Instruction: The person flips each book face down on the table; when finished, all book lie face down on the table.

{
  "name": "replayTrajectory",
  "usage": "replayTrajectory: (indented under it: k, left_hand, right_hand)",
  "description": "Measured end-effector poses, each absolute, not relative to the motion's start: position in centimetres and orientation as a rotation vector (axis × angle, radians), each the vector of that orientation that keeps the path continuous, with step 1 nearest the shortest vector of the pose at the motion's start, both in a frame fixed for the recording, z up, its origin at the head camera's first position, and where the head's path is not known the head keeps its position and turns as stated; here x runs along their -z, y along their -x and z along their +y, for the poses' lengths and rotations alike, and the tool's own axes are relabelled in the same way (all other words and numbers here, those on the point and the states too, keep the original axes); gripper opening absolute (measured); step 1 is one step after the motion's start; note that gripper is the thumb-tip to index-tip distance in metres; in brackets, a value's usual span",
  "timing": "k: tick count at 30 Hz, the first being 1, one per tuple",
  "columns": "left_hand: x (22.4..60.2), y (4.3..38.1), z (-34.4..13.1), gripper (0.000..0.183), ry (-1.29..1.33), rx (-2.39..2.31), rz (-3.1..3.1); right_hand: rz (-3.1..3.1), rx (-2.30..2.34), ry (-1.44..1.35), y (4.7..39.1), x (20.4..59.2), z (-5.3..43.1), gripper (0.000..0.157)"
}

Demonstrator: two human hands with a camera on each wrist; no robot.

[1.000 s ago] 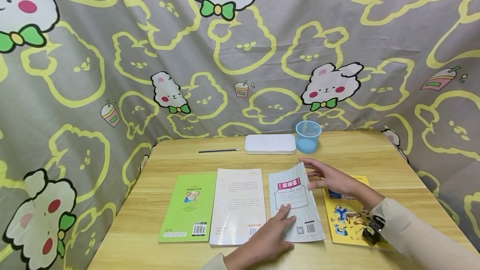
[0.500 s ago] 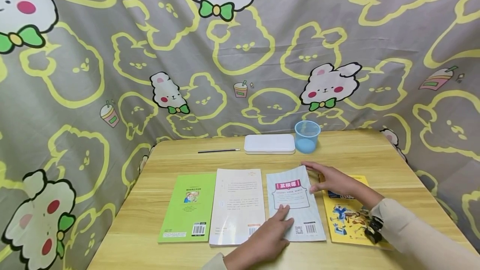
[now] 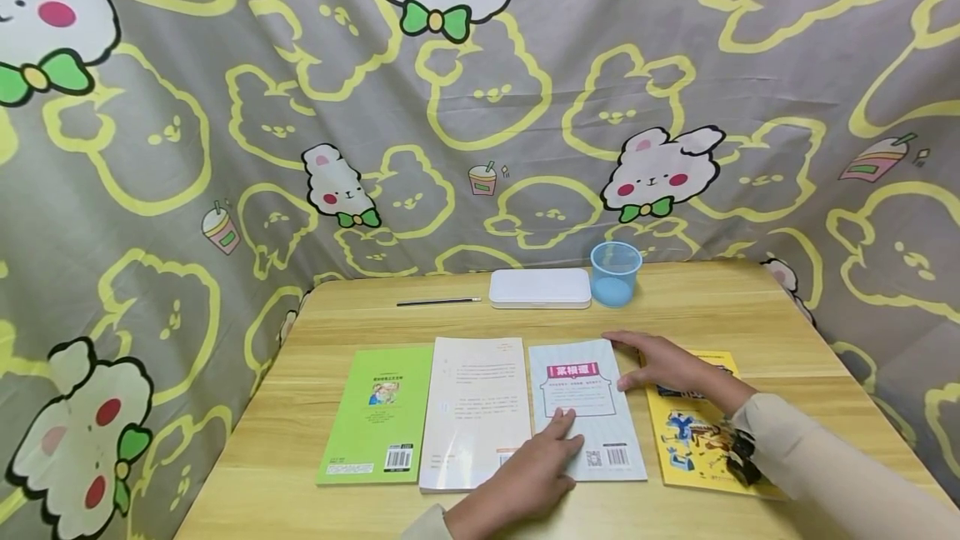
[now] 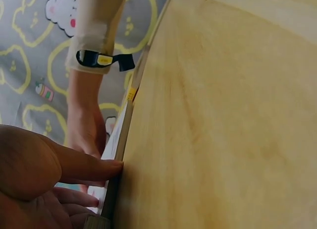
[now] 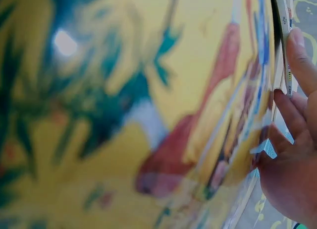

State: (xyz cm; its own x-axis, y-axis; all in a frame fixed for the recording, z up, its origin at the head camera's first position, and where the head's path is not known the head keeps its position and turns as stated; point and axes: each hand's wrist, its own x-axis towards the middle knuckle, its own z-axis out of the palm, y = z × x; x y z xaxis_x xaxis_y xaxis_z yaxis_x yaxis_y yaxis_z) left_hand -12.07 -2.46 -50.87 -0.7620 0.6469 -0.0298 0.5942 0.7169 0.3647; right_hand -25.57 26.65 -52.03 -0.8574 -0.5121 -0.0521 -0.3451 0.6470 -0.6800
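Note:
A light blue book [image 3: 581, 432] lies flat, back cover up, with a red title label. My left hand [image 3: 528, 473] rests on its lower left part, fingers extended over the cover. In the left wrist view the thumb [image 4: 94, 165] touches the book's near edge. At the far right corner is my right hand [image 3: 663, 365], fingertips by the top edge and thumb against the right side. The right wrist view shows that thumb [image 5: 299, 55] lying along the book's edge, fingers loosely bent below. The right forearm passes over a yellow book [image 3: 686, 440].
A cream book [image 3: 476, 398] and a green book [image 3: 375, 423] lie in line to the left. Behind stand a white pencil case [image 3: 540, 288] and a blue mesh cup [image 3: 615, 277]. A pencil [image 3: 438, 302] lies beside the case. Patterned cloth [image 3: 480, 132] hangs behind the table.
The light blue book's raised far right corner has come down flat, and the book has shifted slightly left. My right hand has lowered with it; the left hand has barely moved.

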Motion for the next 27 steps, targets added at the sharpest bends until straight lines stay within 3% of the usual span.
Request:
replayTrajectory:
  k: [27]
  left_hand:
    - [51.1,12.5,-2.6,0.059,-1.014,-0.459,2.786]
  right_hand:
    - [2.718,0.830,0.690,25.7,51.7,26.0,0.093]
